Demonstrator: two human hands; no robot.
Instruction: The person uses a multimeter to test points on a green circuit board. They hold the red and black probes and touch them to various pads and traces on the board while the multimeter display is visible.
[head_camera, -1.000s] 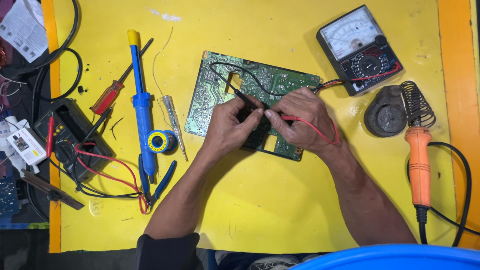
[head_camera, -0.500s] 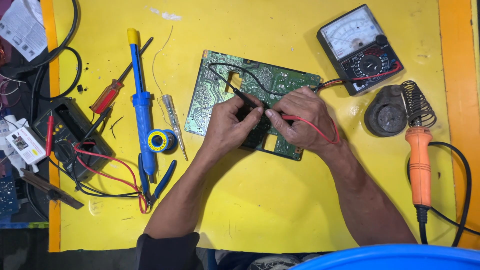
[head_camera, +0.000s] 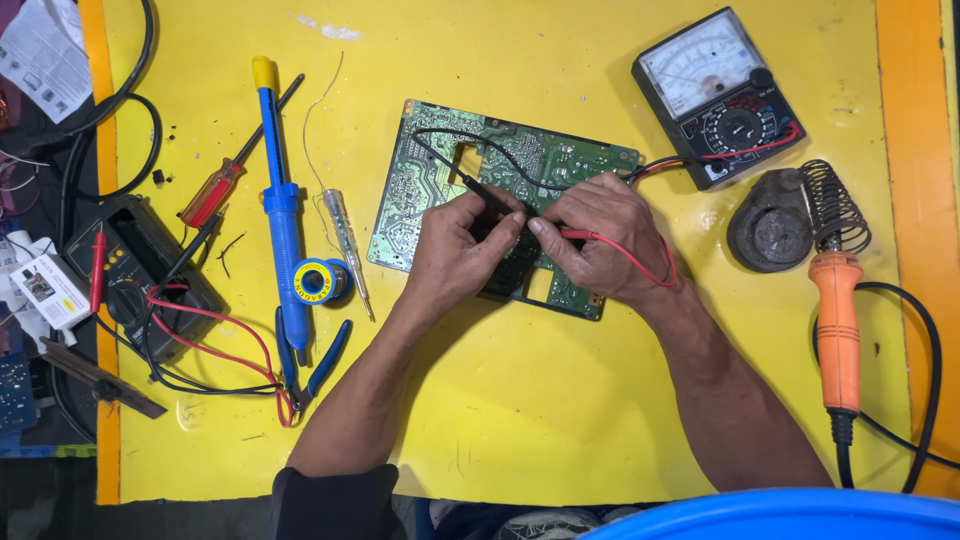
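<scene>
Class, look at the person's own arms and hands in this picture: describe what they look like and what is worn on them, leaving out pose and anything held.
Both forearms are bare from above the elbow down to the left hand and the right hand. No gloves, rings, watch or wristbands show. A dark sleeve covers the left upper arm at the bottom edge. The right arm leaves the picture with no sleeve showing.

White meter dial face (head_camera: 697, 62) top right; small white-red labelled box (head_camera: 50, 290) far left

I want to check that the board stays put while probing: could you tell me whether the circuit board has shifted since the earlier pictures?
No. The circuit board lies at the same spot and angle relative to the meter.
</scene>
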